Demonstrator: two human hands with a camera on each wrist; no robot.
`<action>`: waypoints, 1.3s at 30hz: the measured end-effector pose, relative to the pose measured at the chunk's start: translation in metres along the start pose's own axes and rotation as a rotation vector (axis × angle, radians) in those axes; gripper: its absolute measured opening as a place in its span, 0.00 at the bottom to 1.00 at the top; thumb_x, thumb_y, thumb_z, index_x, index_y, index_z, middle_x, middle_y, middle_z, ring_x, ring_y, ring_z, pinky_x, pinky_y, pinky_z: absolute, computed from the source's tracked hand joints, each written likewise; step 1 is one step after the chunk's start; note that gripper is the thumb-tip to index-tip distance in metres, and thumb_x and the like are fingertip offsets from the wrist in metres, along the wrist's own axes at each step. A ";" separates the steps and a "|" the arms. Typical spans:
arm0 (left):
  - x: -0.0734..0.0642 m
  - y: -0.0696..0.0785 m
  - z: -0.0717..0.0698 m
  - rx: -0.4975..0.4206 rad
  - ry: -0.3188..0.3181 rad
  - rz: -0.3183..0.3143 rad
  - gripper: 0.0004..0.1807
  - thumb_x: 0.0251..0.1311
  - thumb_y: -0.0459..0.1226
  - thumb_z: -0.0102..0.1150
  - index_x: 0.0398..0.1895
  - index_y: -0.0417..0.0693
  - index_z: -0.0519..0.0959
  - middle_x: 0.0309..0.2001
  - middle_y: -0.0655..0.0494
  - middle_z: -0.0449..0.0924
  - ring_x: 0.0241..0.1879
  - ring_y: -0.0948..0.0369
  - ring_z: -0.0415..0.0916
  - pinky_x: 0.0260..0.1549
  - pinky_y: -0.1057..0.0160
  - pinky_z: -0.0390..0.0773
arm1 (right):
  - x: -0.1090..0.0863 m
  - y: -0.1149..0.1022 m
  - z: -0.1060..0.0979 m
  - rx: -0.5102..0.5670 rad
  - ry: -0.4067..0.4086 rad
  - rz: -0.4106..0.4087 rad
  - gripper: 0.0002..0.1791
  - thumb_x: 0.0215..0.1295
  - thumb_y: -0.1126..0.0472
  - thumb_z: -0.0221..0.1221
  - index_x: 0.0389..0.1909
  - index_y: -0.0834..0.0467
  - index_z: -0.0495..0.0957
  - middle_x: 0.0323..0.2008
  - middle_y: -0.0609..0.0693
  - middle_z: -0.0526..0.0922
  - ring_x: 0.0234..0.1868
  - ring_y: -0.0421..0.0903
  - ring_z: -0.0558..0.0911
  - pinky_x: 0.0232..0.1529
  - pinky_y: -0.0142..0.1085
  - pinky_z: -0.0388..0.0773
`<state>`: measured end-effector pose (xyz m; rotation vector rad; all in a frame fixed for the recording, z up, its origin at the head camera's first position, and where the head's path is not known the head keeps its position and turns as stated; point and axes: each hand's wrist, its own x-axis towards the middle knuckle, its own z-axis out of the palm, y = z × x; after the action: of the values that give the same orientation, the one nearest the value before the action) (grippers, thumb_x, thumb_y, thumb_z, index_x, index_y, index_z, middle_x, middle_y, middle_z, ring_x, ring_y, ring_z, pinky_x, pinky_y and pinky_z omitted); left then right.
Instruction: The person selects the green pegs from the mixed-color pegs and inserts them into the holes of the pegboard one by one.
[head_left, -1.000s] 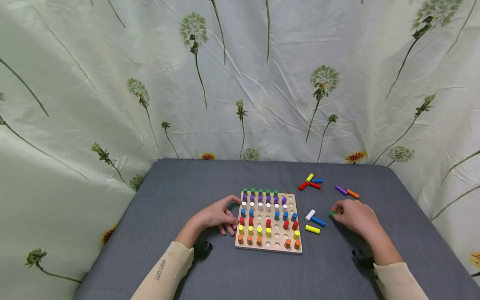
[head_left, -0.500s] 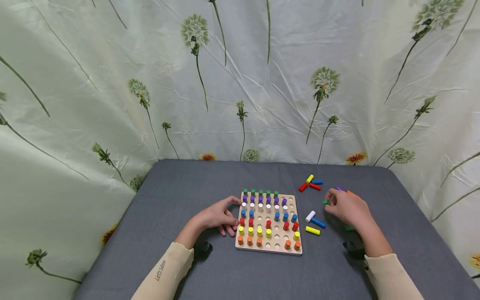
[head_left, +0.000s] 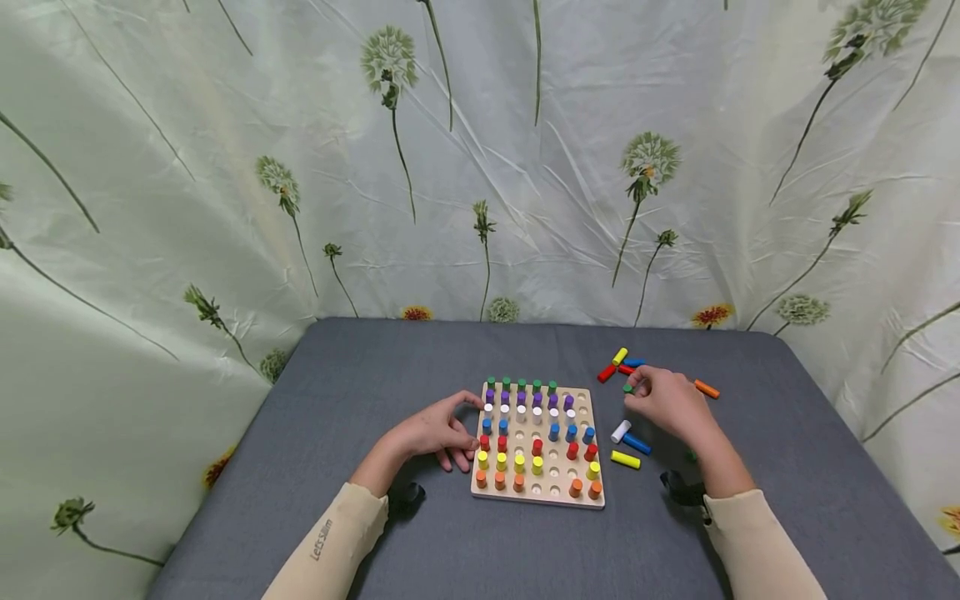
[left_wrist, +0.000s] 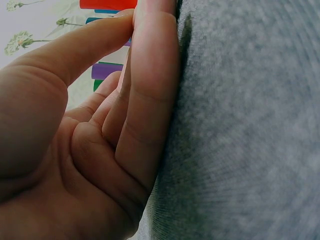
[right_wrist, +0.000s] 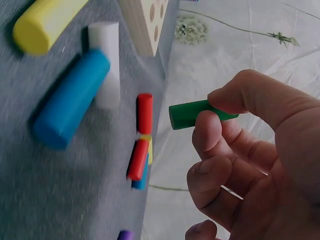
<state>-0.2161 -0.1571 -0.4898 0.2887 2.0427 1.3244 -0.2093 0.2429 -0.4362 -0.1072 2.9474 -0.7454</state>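
A wooden pegboard (head_left: 545, 481) stands mid-table with rows of coloured pegs: green at the back, then purple, white, blue, red, yellow and orange. Several holes toward the right are bare. My left hand (head_left: 435, 429) rests at the board's left edge, thumb and index fingertip touching its side; in the left wrist view the hand (left_wrist: 100, 125) covers most of the board. Right of the board, my right hand (head_left: 671, 404) pinches a green peg (right_wrist: 187, 115) between thumb and fingers, held above the table and lying nearly sideways.
White (head_left: 620, 431), blue (head_left: 637, 443) and yellow pegs (head_left: 626, 459) lie right of the board. Farther back is a small pile with red (head_left: 606, 373) and yellow pegs (head_left: 619, 357). An orange peg (head_left: 707, 389) lies beyond my right hand. Floral cloth (head_left: 562, 250) hangs behind the table.
My right hand has lifted the green peg and carried it left and back toward the board, passing over the loose pegs. The left hand and the board have stayed put.
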 end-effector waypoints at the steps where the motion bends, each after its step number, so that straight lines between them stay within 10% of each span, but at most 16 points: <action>1: 0.000 0.000 0.000 0.000 0.000 0.000 0.32 0.70 0.34 0.66 0.73 0.57 0.64 0.31 0.49 0.89 0.26 0.60 0.89 0.22 0.62 0.85 | 0.002 -0.002 0.001 0.005 -0.001 -0.002 0.13 0.65 0.59 0.64 0.46 0.61 0.81 0.33 0.51 0.85 0.26 0.45 0.75 0.28 0.36 0.70; 39: 0.001 -0.001 0.000 0.007 0.009 0.004 0.32 0.70 0.34 0.66 0.73 0.57 0.64 0.31 0.48 0.89 0.25 0.59 0.88 0.21 0.62 0.85 | 0.044 -0.038 0.045 0.264 -0.103 -0.070 0.13 0.72 0.62 0.64 0.53 0.62 0.83 0.40 0.56 0.88 0.35 0.46 0.84 0.37 0.39 0.83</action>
<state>-0.2166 -0.1570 -0.4906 0.2913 2.0555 1.3231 -0.2460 0.1847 -0.4609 -0.2210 2.7318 -1.0949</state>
